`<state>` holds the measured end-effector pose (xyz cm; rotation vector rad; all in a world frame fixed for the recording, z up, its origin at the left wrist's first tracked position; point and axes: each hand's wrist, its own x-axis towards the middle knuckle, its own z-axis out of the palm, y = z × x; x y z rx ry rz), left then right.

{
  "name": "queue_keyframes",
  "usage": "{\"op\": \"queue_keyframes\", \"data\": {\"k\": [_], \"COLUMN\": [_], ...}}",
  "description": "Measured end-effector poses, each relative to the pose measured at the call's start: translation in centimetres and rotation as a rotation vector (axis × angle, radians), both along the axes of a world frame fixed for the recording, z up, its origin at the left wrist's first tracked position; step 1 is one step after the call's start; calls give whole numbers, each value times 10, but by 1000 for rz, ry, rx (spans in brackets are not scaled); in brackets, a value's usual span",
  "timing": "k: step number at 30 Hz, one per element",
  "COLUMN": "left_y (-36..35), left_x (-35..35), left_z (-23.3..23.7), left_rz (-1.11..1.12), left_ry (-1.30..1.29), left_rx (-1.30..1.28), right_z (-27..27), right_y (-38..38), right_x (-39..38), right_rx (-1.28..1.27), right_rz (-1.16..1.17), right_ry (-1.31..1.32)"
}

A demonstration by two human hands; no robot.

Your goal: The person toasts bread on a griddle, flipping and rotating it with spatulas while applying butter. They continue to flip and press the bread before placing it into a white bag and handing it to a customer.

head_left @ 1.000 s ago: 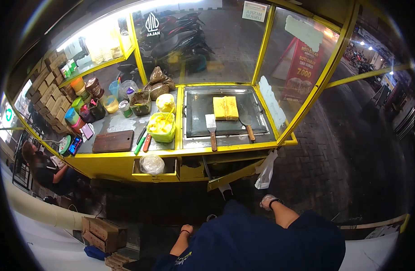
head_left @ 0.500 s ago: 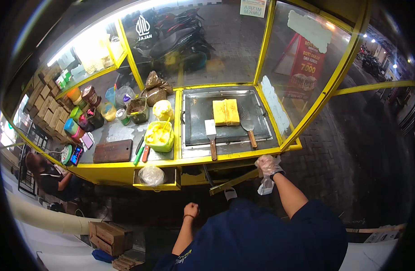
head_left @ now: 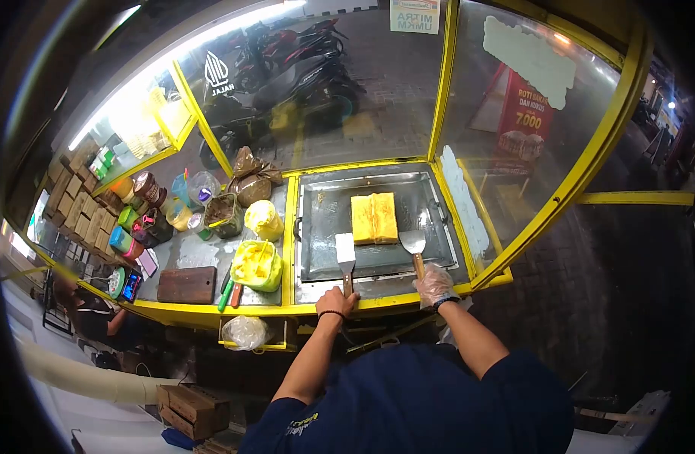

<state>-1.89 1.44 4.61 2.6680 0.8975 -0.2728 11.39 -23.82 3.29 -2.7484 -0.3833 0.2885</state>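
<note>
Toasted yellow bread (head_left: 374, 219), with a seam down its middle, lies on the dark flat griddle (head_left: 325, 250). My bare left hand (head_left: 337, 303) is closed round the wooden handle of the left spatula (head_left: 345, 248), whose wide blade rests on the griddle beside the bread's lower left corner. In a clear plastic glove, my right hand (head_left: 436, 287) is closed on the handle of the right spatula (head_left: 413, 242). That blade lies just off the bread's lower right corner. Both hands are at the front edge of the griddle.
Left of the griddle are a tub of yellow spread (head_left: 257, 266), a wooden board (head_left: 187, 285), a green-handled knife (head_left: 226, 293) and several jars. A drawer holding a plastic bag (head_left: 245, 333) stands open below. Yellow-framed glass encloses the cart. A person (head_left: 98, 314) sits at the left.
Both hands have moved up to the griddle's front edge and taken hold of the spatula handles. My right hand has come up from below the counter. The view has shifted slightly.
</note>
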Motion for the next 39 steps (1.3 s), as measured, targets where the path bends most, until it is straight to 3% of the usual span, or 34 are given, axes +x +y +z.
{"op": "queue_keyframes", "data": {"k": [3,6,8,9,10,11,13,14,15,16,18,20,22,23,26,27,29,34,39], "left_y": [8,24,40,36,35,36,37,38,38,38,36,24,-1,-8,-36,-40,-46,-42,-33], "left_x": [3,1,-6,-11,-15,-20,-20,-15,-8,-1,18,34,40,41,35,31,22,30,38], "left_z": [-12,-25,-50,-35,-27,-20,-17,-22,-32,-41,-52,-53,-15,-12,17,10,16,14,15], "left_rz": [-17,61,173,407,444,481,541,510,481,452,324,121,117,57,-4,-47,-98,-114,-133], "left_ry": [22,-21,-110,-126,-171,-218,-296,-343,-387,-432,-443,-489,-379,-260,-85,-46,-35,-77,-113], "left_rx": [-51,-265,-559,-893,-997,-1103,-1261,-1212,-1162,-1112,-761,-326,-391,-324,-268,-234,-223,-245,-238], "right_z": [-8,-8,-22,-31,-32,-33,-4,7,5,-4,-20,8,8,-20,-28,-54,-57,-5,-11], "right_y": [-5,-11,-20,-16,-15,-18,-10,-6,-7,-3,12,31,40,44,49,43,39,48,55], "right_x": [7,30,28,32,37,44,39,38,41,44,49,41,34,38,21,23,17,21,28], "right_rx": [87,283,828,1041,1243,1425,1278,1205,1115,927,543,410,298,291,278,229,242,239,226], "right_rz": [-7,50,28,-195,-428,-442,-476,-491,-331,-266,-130,-115,-34,27,2,154,163,89,96], "right_ry": [-12,291,454,698,937,1062,928,863,823,596,152,92,-13,-47,-16,-138,-173,-43,-55]}}
